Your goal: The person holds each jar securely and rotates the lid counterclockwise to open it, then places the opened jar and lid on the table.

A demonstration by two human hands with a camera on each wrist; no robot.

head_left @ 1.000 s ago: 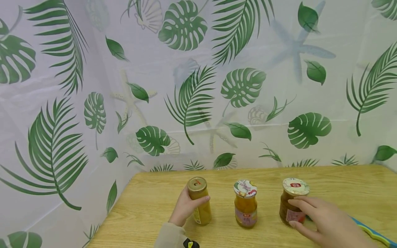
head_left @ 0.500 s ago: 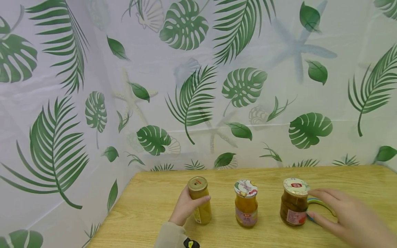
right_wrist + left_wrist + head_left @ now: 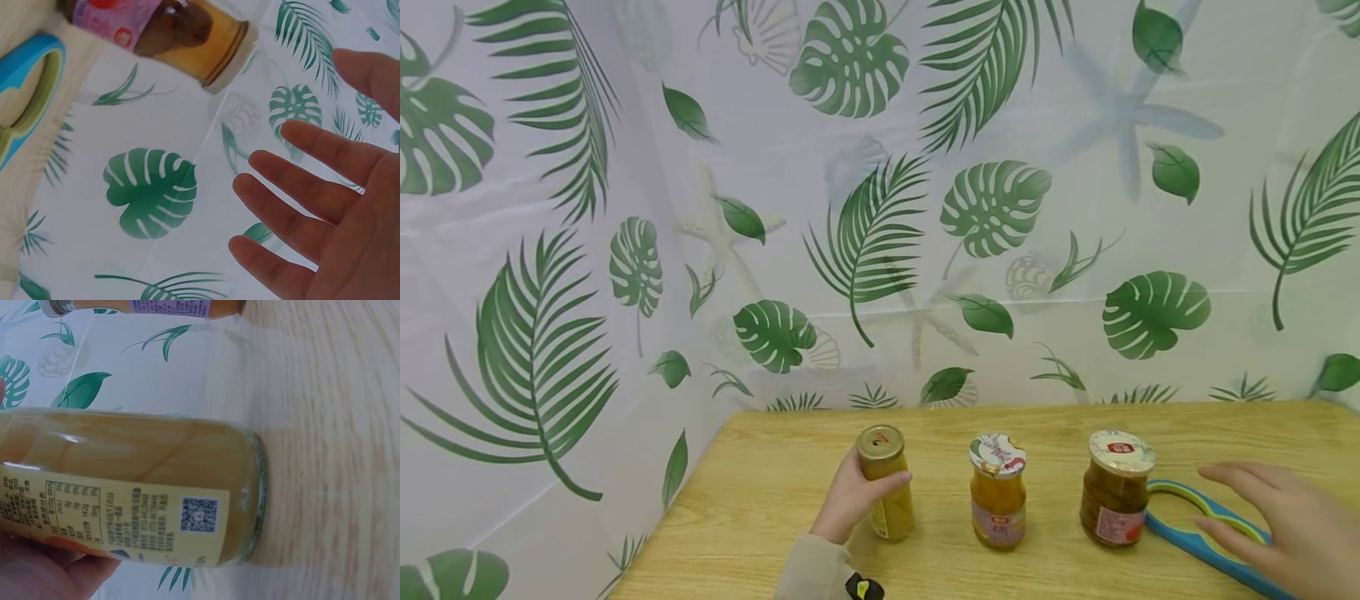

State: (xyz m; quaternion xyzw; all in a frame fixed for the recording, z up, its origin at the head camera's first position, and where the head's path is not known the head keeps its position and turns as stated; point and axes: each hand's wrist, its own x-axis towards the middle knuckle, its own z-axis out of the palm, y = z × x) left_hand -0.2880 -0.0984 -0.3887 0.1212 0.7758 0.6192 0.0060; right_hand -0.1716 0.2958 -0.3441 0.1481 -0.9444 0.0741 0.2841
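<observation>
My left hand (image 3: 850,504) grips a tall glass jar (image 3: 897,515) with a gold lid and pale yellow contents, standing on the table at the left of a row. Its label with a square code faces the left wrist view, where fingers curl below the jar (image 3: 156,450). My right hand (image 3: 1288,521) hovers at the right, fingers spread and holding nothing, as the right wrist view shows. Below it lies a blue jar opener (image 3: 1198,552) with a yellow-green lining, its loop beside a dark-filled jar (image 3: 1108,500) with a cream lid.
Between the two outer jars stands a jar of orange fruit (image 3: 997,500) with a patterned white lid and purple label. Behind the wooden table (image 3: 775,467) hangs a white leaf-print cloth (image 3: 880,367), which also covers the left side.
My right hand has moved from the dark-filled jar toward the right, bringing that jar and the jar opener's loop into view. My left hand keeps its grip on the tall jar.
</observation>
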